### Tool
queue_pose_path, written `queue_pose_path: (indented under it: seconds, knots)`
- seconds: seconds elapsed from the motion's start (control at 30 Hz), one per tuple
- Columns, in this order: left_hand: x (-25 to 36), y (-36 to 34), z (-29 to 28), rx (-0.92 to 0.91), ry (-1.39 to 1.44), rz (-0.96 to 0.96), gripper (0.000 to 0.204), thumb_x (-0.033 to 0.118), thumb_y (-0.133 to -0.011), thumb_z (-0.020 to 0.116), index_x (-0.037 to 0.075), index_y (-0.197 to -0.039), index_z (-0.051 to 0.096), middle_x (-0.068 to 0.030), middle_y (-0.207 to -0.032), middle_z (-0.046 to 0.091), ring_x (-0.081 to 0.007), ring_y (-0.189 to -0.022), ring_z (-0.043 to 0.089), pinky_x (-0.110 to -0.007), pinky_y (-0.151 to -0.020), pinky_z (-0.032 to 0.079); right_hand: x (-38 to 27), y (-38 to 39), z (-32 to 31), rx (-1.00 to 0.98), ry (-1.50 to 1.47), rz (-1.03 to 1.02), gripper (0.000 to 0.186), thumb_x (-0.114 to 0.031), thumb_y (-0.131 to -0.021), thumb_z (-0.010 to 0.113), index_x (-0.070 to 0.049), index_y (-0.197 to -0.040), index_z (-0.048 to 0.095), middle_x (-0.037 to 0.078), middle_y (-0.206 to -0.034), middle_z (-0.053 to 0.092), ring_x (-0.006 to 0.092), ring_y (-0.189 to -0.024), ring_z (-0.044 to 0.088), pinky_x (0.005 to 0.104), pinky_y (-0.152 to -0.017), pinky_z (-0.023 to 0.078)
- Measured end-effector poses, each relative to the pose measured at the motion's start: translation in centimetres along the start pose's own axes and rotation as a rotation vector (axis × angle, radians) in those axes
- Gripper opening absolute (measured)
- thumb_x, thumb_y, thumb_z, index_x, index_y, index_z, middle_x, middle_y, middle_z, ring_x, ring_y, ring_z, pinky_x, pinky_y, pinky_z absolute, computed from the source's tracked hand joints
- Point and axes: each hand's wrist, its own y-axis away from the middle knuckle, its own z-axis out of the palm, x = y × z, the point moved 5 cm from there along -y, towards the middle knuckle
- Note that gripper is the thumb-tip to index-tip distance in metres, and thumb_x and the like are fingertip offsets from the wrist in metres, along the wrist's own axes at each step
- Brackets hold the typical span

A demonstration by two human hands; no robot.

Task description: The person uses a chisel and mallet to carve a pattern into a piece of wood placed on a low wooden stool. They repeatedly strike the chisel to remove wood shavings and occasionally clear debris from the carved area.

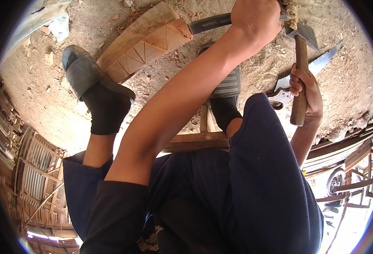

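My left hand, at the top of the view, is closed around a long dark curved bar, perhaps a blade. One end of the bar meets a wooden block with triangles marked or cut along its side; I cannot tell whether it enters the wood. Frayed fibre hangs by a pale end just past my fist. On the right, my right hand grips the wooden handle of a hatchet. Its flared steel head is up beside the fibre; I cannot tell whether they touch.
A handsaw lies on the dirt ground behind the hatchet handle. My sandalled feet stand either side of the block's near end. Wooden framing shows under my legs. Stacked timber and a wheel are at lower right.
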Motion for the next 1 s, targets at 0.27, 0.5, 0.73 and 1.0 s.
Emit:
queue_pose_path:
  seconds: [0.27, 0.5, 0.73, 1.0]
  knots:
    - [-0.5, -0.5, 0.6, -0.091, -0.021, -0.077, 0.011, 0.010, -0.077, 0.066, 0.000, -0.079, 0.065, -0.0213, -0.078, 0.067, -0.0357, -0.075, 0.068, -0.042, -0.067, 0.055, -1.3, -0.3, -0.9, 0.005, 0.005, -0.067, 0.022, -0.006, -0.088, 0.055, 0.001, -0.107, 0.046, -0.002, -0.072, 0.043, 0.0014, -0.051, 0.038, 0.0160, -0.043, 0.034]
    - [-0.8, -0.6, 1.1, -0.049, -0.029, -0.034, 0.015, 0.015, -0.075, 0.070, 0.001, -0.080, 0.066, -0.0206, -0.081, 0.068, -0.0353, -0.077, 0.068, -0.042, -0.068, 0.055, -5.6, -1.4, -2.8, -0.070, -0.095, -0.213, 0.011, -0.011, -0.091, 0.053, -0.002, -0.097, 0.049, -0.002, -0.071, 0.043, 0.0051, -0.056, 0.042, 0.0181, -0.050, 0.037]
    - [-1.5, -0.1, 1.2, -0.083, 0.008, -0.041, 0.012, 0.010, -0.076, 0.065, -0.001, -0.080, 0.067, -0.0226, -0.080, 0.067, -0.0363, -0.077, 0.068, -0.044, -0.069, 0.054, -4.5, 2.6, 2.5, -0.063, 0.315, 0.006, 0.017, -0.009, -0.085, 0.060, -0.004, -0.098, 0.051, -0.003, -0.066, 0.043, 0.0023, -0.048, 0.040, 0.0168, -0.041, 0.033]
    - [-1.3, -0.7, 2.0, -0.082, -0.027, -0.043, 0.013, 0.004, -0.077, 0.057, -0.002, -0.078, 0.069, -0.0236, -0.079, 0.067, -0.0379, -0.076, 0.068, -0.045, -0.068, 0.055, -6.8, -0.8, -0.9, -0.021, -0.094, -0.276, 0.016, -0.008, -0.094, 0.049, 0.003, -0.103, 0.043, -0.001, -0.075, 0.044, 0.0037, -0.056, 0.040, 0.0164, -0.048, 0.036]
